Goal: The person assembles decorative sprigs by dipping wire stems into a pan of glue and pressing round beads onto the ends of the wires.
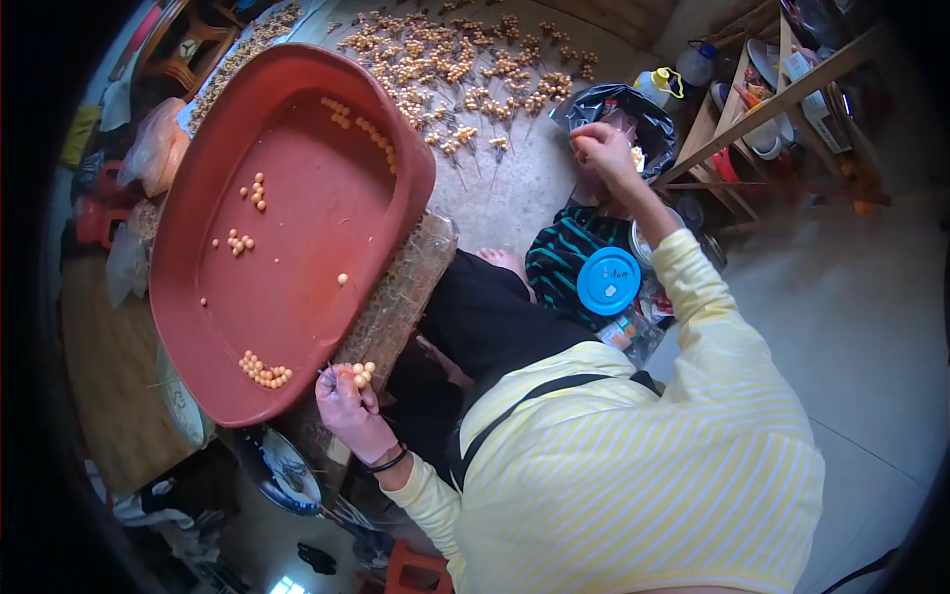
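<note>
My left hand (354,421) is closed on a small bunch of round yellow-orange beads (363,375) with dark thin stems, near the lower rim of a big red plastic tub (297,228). Inside the tub, loose beads of the same kind (263,370) lie in a few groups. Over a black plastic bag (648,124), my right hand (606,153) is raised with its fingers pinched together. Whatever is between those fingertips is too small to make out.
Many stemmed bead bunches (465,74) cover the floor beyond the tub. A blue round lid (609,281) lies by a dark striped cloth (564,252) near my legs. At the right stands a wooden shelf (782,104) with household items. A pan (282,470) sits below the tub.
</note>
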The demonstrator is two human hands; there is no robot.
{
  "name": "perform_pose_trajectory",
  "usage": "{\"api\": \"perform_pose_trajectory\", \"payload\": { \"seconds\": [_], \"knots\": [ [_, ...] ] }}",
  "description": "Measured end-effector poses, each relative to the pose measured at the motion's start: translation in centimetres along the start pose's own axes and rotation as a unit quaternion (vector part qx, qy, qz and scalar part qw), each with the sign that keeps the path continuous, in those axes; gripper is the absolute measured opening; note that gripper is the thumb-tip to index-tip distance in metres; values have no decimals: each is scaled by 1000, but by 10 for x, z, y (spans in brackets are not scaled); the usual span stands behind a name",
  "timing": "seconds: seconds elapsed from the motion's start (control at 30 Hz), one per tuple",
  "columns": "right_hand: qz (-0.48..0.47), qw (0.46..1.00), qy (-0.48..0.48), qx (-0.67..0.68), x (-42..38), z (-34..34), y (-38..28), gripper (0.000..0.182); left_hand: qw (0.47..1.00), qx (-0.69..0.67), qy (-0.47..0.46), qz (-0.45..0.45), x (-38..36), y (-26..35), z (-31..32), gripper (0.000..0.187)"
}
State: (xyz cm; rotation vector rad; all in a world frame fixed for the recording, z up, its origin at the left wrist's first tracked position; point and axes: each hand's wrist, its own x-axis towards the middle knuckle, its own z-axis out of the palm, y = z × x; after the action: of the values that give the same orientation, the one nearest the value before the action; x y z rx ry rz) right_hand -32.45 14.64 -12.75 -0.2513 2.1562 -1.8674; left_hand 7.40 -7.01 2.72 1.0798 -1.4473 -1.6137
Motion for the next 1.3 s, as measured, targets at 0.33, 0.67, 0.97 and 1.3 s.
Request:
{"api": "perform_pose_trajectory", "payload": {
  "seconds": [0.33,0.67,0.97,1.3],
  "knots": [
    [49,985,128,-106,49,-75,32,20,1000,-4,20,6,-3,6,10,8],
    [67,991,-77,86,-18,-56,-40,17,1000,-1,8,-30,-18,-15,42,12],
    [-39,915,-389,98,-92,38,-149,17,994,-83,45,-50,-30,-18,66,8],
    [-483,799,-272,-232,-90,145,-144,12,994,-77,64,-52,-32,-35,89,7]
  ]
}}
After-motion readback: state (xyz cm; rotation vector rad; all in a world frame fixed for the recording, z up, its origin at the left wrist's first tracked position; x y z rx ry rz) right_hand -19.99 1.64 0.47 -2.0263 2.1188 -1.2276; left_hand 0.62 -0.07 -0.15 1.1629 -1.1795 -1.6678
